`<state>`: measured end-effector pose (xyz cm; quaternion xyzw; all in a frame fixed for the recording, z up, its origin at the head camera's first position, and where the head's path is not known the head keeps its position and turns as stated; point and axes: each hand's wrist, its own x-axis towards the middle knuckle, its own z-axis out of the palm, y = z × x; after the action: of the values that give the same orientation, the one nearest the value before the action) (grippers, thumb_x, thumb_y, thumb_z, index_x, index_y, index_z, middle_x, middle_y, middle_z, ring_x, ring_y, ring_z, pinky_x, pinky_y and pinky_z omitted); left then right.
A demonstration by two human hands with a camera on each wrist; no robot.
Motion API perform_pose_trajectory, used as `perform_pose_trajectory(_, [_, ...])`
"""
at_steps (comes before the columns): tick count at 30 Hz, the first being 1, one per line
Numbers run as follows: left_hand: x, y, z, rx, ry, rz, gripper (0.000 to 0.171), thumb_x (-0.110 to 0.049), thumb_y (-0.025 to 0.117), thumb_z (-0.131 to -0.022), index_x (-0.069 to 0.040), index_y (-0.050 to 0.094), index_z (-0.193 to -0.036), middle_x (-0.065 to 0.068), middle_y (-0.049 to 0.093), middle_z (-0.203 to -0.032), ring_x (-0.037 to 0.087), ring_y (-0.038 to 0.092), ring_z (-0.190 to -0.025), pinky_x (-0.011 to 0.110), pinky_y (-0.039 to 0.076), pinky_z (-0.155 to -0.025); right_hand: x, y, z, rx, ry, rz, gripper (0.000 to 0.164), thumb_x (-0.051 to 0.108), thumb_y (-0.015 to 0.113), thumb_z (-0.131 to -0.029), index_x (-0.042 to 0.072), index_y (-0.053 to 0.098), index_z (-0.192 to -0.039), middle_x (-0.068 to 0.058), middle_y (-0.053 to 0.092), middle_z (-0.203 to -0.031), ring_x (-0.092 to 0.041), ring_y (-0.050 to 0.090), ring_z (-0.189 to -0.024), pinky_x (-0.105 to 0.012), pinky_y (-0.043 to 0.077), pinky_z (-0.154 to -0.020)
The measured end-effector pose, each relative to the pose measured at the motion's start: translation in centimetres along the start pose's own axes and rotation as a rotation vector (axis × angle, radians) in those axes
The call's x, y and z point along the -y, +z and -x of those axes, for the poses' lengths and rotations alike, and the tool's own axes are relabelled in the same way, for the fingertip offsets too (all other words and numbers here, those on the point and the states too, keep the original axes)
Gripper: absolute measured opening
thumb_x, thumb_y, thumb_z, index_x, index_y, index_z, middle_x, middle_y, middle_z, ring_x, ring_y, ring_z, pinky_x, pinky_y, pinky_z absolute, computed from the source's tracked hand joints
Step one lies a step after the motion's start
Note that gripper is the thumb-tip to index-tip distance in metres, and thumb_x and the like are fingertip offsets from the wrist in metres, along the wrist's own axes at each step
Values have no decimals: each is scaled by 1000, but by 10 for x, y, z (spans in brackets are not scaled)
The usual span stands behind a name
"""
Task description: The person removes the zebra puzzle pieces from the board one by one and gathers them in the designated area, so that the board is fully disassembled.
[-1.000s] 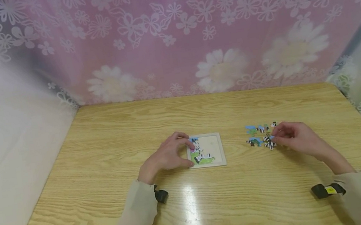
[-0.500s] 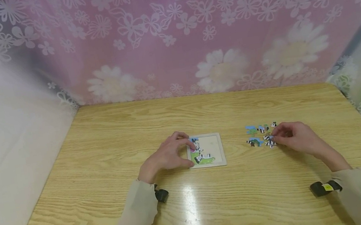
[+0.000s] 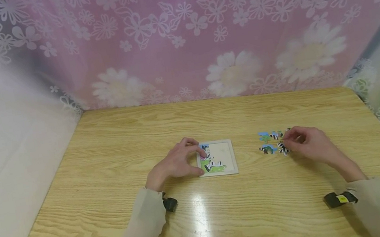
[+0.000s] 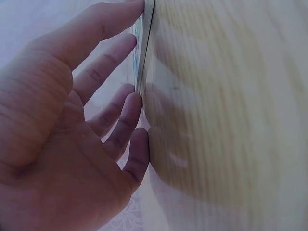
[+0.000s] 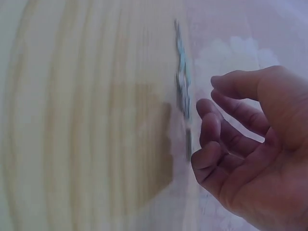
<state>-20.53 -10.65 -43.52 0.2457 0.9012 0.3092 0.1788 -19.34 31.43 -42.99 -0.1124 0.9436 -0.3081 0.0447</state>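
Observation:
My left hand rests on the left side of a square puzzle tray. Its thumb touches the near left corner, and a fingertip lies on the fitted zebra pieces along the left and near sides. In the left wrist view, the left hand has its fingers spread along the tray's edge. My right hand hovers at the loose puzzle pieces, partly covering a black-and-white striped piece. In the right wrist view, the right hand's thumb and forefinger stand apart with nothing visible between them.
Several loose pieces, including a blue-green one, lie in two rough rows right of the tray. The wooden table ends at a pink flowered curtain behind, with pale cloth on the left.
My right hand has risen slightly from the striped piece and shifted toward the back row, now covering more of the rightmost back piece. The left hand and tray have stayed put.

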Motion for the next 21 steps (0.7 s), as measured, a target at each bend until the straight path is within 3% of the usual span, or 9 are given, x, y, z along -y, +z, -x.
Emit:
perform_pose_trajectory(8, [-1,0,0,2,-5,27,35,-29,83,-83,-28,70,-115,5,39,-154,34,37,-142,59,28,-118,30,14,-3,47,-54,-53,22,29,66,-101,12,69,-114,-7,71,-101,-12,65,-83,-27,51,-64])
perform_pose_trajectory(15, [-3,-1,1,6,0,30,33,-28,83,-84,-29,71,-115,6,40,-153,35,37,-141,61,29,-115,51,29,-12,82,-104,-136,17,23,69,-99,10,71,-111,-6,73,-99,-11,65,-82,-26,53,-65])
perform_pose_trajectory(21, [-6,-1,0,6,-30,14,30,-33,79,-87,-32,71,-115,4,39,-154,33,36,-142,61,28,-115,62,43,-20,102,-161,-132,13,19,71,-97,11,72,-107,-3,73,-94,-10,65,-76,-25,52,-65])
